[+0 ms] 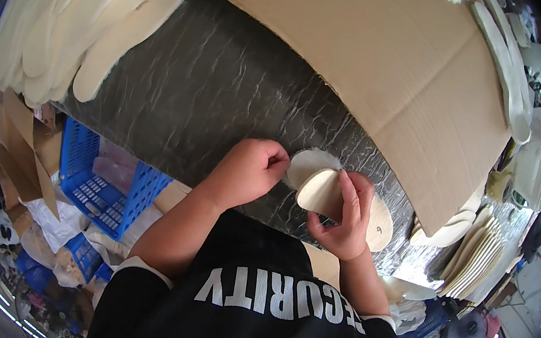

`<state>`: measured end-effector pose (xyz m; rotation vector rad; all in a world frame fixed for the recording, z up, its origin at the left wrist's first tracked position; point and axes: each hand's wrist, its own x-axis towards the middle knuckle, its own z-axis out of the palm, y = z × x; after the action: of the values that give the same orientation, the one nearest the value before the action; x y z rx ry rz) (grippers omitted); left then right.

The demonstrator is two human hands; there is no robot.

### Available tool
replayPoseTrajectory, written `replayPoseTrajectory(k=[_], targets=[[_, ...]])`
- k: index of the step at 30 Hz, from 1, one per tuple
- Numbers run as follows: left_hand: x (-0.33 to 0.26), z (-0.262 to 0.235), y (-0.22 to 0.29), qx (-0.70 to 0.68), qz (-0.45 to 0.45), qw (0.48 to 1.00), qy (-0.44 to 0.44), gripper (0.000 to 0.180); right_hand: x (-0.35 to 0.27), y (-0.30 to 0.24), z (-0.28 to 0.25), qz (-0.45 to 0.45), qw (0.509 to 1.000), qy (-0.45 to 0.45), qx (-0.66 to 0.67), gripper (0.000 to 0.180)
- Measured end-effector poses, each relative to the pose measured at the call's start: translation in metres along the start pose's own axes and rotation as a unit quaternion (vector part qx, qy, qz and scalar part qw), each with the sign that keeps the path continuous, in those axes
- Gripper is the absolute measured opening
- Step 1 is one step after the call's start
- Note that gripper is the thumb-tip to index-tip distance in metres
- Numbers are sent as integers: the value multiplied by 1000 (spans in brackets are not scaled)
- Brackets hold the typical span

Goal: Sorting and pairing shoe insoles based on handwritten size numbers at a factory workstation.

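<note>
A cream shoe insole (379, 228) with a small dark mark near one end is in my right hand (349, 212), its thumb and fingers closed around the middle. The insole's other end curls up toward my left hand. Behind that curled end shows a white fluffy piece (308, 163); whether it is part of the same insole I cannot tell. My left hand (253, 170) is closed in a pinch right beside the fluffy edge. What its fingertips hold, if anything, is too small to make out. Both hands are over the dark marbled tabletop (208, 73).
Many similar insoles (90, 18) lie overlapped at the far left of the table. A large cardboard sheet (379, 54) covers the far side. More insoles (476, 252) are stacked at the right. Below the table's left edge are a blue plastic crate (109, 186) and a cardboard box (22, 152).
</note>
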<state>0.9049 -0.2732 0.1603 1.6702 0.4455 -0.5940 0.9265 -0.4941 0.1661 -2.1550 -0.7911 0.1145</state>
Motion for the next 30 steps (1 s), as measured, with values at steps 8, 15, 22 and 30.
replayPoseTrajectory(k=[8,15,22,30], targets=[[1,8,-9,-67,80,994,-13,5,8,-8,-6,26,998,-19,-57,81],[0,13,-4,-204,88,975,-27,9,10,-12,-8,45,997,-15,-63,78],[1,12,0,-219,99,968,-69,11,12,-14,-10,58,996,-9,-61,77],[2,11,-1,-243,114,959,-89,8,16,-13,-13,57,997,-10,-46,75]])
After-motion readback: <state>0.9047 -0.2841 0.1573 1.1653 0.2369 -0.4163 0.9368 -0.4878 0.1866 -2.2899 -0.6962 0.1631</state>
